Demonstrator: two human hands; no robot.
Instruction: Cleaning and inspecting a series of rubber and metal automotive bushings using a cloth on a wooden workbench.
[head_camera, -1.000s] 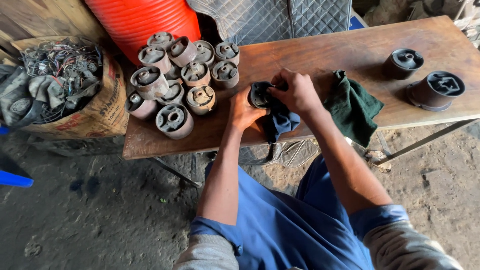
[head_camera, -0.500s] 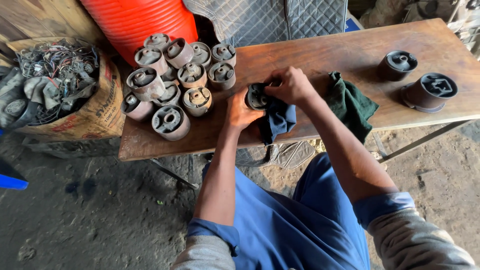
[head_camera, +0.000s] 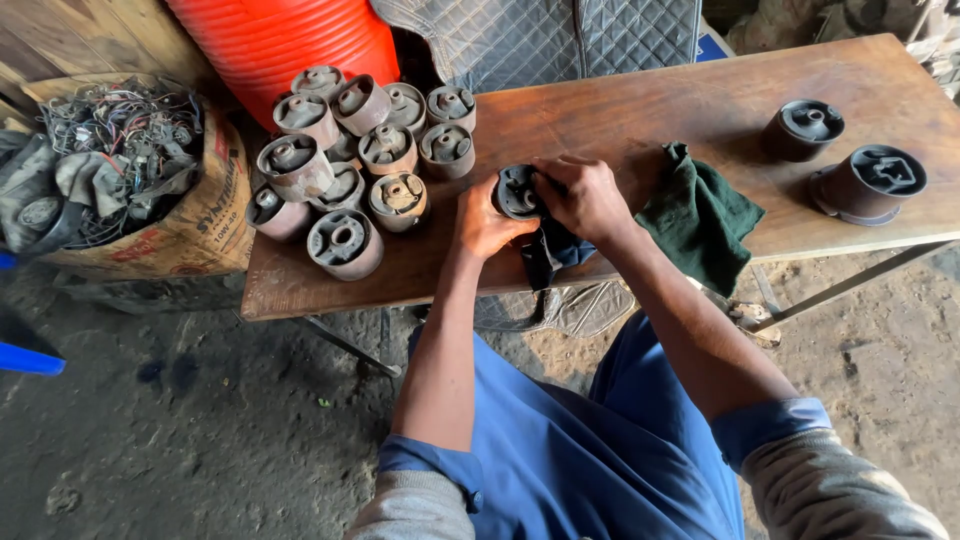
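Your left hand (head_camera: 487, 222) and right hand (head_camera: 585, 197) both clamp the black bushing (head_camera: 517, 191) over a dark cloth (head_camera: 552, 250), frame centre, above the table (head_camera: 640, 110).

Twelve rusty bushings (head_camera: 345, 150) cluster at the far left of the wooden table (head_camera: 640, 110), two dark bushings (head_camera: 840, 160) stand at the far right, and one more dark bushing (head_camera: 517, 191) sits between two hands. One green cloth (head_camera: 700, 215) lies right of centre; one orange barrel (head_camera: 290, 40) and one sack of wires (head_camera: 130, 170) stand left.
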